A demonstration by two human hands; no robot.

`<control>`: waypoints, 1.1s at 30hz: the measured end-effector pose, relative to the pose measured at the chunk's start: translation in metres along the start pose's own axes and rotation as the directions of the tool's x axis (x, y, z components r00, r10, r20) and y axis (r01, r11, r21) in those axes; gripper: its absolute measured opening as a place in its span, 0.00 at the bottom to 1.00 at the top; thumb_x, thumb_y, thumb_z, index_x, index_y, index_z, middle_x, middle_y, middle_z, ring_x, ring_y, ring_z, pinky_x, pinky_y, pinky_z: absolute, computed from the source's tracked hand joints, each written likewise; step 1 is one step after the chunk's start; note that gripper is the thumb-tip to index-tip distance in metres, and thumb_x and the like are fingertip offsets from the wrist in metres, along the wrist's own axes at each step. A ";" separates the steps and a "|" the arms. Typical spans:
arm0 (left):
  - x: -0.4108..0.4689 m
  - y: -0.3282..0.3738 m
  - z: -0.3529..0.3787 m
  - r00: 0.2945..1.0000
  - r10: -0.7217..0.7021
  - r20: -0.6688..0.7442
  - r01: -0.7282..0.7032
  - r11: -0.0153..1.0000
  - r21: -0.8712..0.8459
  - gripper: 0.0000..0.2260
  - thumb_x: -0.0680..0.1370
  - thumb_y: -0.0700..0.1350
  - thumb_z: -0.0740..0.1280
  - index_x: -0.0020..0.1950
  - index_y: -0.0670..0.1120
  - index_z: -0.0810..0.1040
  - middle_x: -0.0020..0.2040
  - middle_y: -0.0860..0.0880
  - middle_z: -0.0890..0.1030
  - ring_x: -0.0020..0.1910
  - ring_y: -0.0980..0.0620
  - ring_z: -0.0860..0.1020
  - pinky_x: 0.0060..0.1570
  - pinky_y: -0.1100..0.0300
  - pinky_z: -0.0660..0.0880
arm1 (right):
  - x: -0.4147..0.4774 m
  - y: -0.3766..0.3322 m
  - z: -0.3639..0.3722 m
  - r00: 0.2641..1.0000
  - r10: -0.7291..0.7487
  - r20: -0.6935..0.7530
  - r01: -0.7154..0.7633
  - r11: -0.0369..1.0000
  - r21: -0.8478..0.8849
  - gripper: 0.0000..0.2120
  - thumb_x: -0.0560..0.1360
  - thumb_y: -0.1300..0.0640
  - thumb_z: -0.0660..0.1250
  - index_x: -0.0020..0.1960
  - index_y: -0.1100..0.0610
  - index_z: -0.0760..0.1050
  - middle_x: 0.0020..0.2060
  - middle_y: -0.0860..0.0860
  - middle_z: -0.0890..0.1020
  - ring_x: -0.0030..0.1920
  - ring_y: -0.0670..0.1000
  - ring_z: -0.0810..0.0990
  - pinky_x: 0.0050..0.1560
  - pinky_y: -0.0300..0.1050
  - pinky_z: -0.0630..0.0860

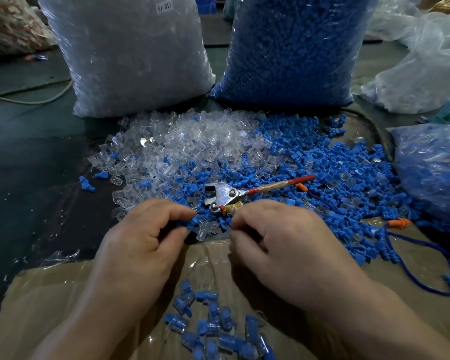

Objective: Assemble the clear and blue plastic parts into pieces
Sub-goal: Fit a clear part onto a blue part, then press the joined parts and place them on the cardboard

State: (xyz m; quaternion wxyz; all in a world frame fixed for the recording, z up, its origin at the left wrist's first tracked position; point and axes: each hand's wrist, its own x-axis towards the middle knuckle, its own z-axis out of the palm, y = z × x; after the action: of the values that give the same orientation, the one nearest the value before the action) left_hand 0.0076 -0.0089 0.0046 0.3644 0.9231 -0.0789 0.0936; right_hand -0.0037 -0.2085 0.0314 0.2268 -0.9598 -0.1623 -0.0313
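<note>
A small blue ribbed plastic plug [193, 221] is pinched between thumb and forefinger of the left hand [140, 237], at the near edge of the heap of loose clear and blue plastic parts [218, 162]. The right hand [278, 242] is curled under, and whether anything is held cannot be told. If pressed in crooked, the plug could be jammed, or dropped and lost in the heap.

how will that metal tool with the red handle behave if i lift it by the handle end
The tool probably stays stiff and tips head-down: its metal head looks bulkier than the thin handle. Lying on loose blue parts, it would likely scatter some when pushed.
</note>
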 end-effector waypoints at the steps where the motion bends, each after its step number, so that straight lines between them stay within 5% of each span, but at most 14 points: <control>1: 0.000 0.000 0.000 1.000 -0.013 -0.004 0.013 1.000 -0.015 0.13 0.73 0.42 0.73 0.48 0.62 0.81 0.51 0.70 0.78 0.52 0.74 0.73 0.47 0.84 0.64 | 0.001 0.002 -0.002 0.999 0.025 -0.022 -0.024 1.000 0.015 0.08 0.77 0.44 0.57 0.47 0.45 0.73 0.41 0.40 0.77 0.42 0.41 0.76 0.45 0.47 0.77; 8: -0.003 -0.001 0.004 0.995 -0.089 -0.042 0.081 0.981 -0.178 0.11 0.73 0.47 0.73 0.46 0.64 0.81 0.45 0.68 0.81 0.44 0.69 0.79 0.40 0.68 0.71 | -0.001 -0.008 0.006 1.000 0.009 0.009 -0.010 0.997 0.077 0.13 0.78 0.42 0.60 0.62 0.40 0.66 0.51 0.39 0.77 0.47 0.44 0.76 0.50 0.48 0.75; 13: -0.005 -0.004 0.005 0.987 -0.135 -0.086 0.116 0.973 -0.199 0.10 0.73 0.50 0.74 0.47 0.67 0.80 0.41 0.65 0.83 0.39 0.65 0.81 0.39 0.61 0.77 | 0.000 -0.008 0.010 0.999 -0.029 0.030 0.027 0.996 0.087 0.11 0.79 0.43 0.60 0.61 0.39 0.66 0.49 0.39 0.74 0.46 0.44 0.74 0.48 0.47 0.73; 21: -0.004 -0.003 -0.003 0.991 -0.008 -0.130 0.027 0.989 0.147 0.06 0.74 0.54 0.69 0.51 0.60 0.77 0.47 0.64 0.75 0.45 0.67 0.75 0.38 0.67 0.68 | 0.006 -0.012 0.017 0.997 -0.055 0.056 0.059 0.995 -0.079 0.16 0.78 0.39 0.57 0.62 0.43 0.68 0.50 0.43 0.75 0.48 0.49 0.76 0.42 0.48 0.72; 25: -0.007 0.000 -0.006 0.998 -0.064 -0.007 0.063 0.945 0.321 0.08 0.72 0.61 0.66 0.49 0.61 0.77 0.41 0.63 0.76 0.39 0.62 0.75 0.37 0.58 0.75 | 0.015 -0.016 0.024 0.995 -0.075 0.062 0.084 0.982 -0.171 0.17 0.79 0.39 0.57 0.65 0.44 0.65 0.48 0.46 0.75 0.44 0.53 0.77 0.32 0.47 0.65; 30: -0.006 0.006 -0.007 0.998 -0.033 0.061 0.007 0.922 0.387 0.15 0.70 0.64 0.64 0.53 0.61 0.80 0.45 0.63 0.78 0.45 0.58 0.76 0.41 0.60 0.72 | 0.016 -0.020 0.030 0.998 -0.066 -0.001 0.064 0.972 -0.226 0.19 0.79 0.40 0.56 0.67 0.47 0.64 0.52 0.50 0.76 0.41 0.56 0.79 0.28 0.46 0.58; 33: -0.003 0.007 -0.005 0.994 -0.003 0.113 -0.045 0.906 0.422 0.15 0.71 0.61 0.65 0.55 0.58 0.82 0.45 0.60 0.79 0.47 0.55 0.77 0.41 0.61 0.70 | 0.019 -0.019 0.031 0.997 -0.072 0.015 0.073 0.964 -0.256 0.14 0.80 0.43 0.55 0.62 0.47 0.67 0.48 0.48 0.75 0.35 0.53 0.70 0.26 0.45 0.53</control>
State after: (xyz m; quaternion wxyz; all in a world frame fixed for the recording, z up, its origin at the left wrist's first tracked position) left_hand 0.0023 -0.0098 0.0119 0.1494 0.9831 -0.0869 0.0612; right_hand 0.0077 -0.1734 0.0141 0.0990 -0.9746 -0.1925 -0.0578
